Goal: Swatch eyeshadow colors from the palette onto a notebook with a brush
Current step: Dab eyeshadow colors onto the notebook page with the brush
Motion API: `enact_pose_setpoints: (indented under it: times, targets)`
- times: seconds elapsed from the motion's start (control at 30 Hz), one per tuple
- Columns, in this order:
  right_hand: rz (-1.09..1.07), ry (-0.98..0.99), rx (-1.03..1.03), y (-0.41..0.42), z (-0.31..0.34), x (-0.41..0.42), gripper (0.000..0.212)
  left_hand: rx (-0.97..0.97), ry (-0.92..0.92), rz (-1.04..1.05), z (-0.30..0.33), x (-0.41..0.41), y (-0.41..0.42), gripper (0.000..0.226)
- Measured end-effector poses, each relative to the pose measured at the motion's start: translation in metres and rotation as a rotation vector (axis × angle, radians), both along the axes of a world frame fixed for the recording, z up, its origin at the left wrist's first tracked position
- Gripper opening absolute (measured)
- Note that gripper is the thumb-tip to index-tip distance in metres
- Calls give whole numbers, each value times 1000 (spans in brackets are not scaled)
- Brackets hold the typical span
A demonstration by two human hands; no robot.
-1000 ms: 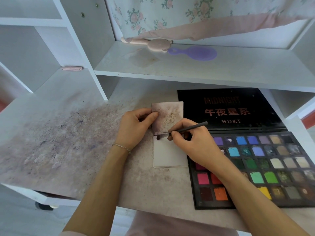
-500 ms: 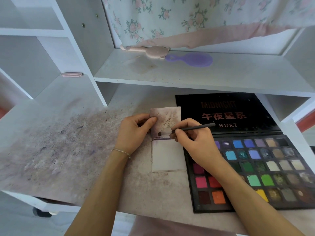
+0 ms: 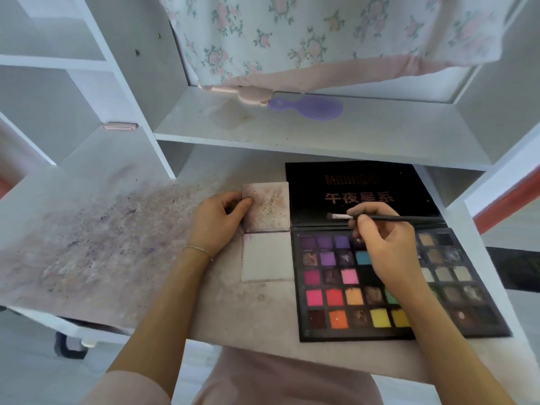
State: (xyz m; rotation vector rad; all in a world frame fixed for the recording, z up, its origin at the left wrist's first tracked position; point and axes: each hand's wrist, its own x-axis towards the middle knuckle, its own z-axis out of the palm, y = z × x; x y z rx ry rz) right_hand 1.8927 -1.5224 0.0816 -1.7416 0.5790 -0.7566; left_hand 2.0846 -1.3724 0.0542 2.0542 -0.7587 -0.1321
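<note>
A small open notebook (image 3: 267,255) lies on the desk, its upper page smudged with powder, its lower page pale. My left hand (image 3: 217,222) pinches the upper page's left edge between thumb and fingers. To the right lies an open black eyeshadow palette (image 3: 336,287) with several coloured pans and a lid printed with lettering. My right hand (image 3: 385,247) hovers over the palette's top rows and grips a thin black brush (image 3: 388,219). The brush lies level, its bristle tip pointing left over the lid's lower edge, away from the notebook.
The desk top (image 3: 96,247) is stained with powder on the left. A white shelf (image 3: 292,133) runs above the work area, carrying a purple hairbrush (image 3: 309,108) and a pink object (image 3: 248,96). Floral cloth (image 3: 292,39) hangs behind. White shelf uprights stand at left and right.
My right hand has carried the brush off the notebook page and rightward to above the palette. My left hand stays on the notebook's upper page.
</note>
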Motion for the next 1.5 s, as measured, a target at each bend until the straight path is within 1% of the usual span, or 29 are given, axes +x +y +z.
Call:
enact_pose_setpoints:
  times: [0.1,0.27,0.4,0.53,0.67,0.8,0.93,1.07,1.23,1.4,1.5]
  targets:
    - [-36,59,-42,-7,-5,-15,31,41,-31,18,-2,-2,-1,15]
    - [-4,177,-74,-8,-16,-23,27,54,-32,42,-6,-5,-1,17]
    - [13,210,-119,-9,-15,-25,21,44,-32,36,-7,-6,-2,15]
    - [33,252,-164,-10,-16,-24,23,35,-25,41,-6,-6,-3,12]
    - [0,225,-168,-12,-16,-24,25,21,-21,44,-6,-6,-2,12]
    - [30,256,-187,-13,-17,-23,24,-6,-15,39,-7,-6,-1,13]
    - [-15,223,-165,-13,-17,-23,27,-19,-20,35,-8,-5,-2,13]
    - [8,259,-177,-12,-17,-22,26,-38,-4,25,-9,-3,-2,10]
    - [-61,183,-105,-9,-14,-21,27,-45,0,13,-10,-3,-1,9]
    - [50,114,-6,7,-10,-1,27,-32,10,18,-9,-4,-2,11]
    - [131,89,40,22,-10,17,23,-25,8,16,-8,-5,-2,12]
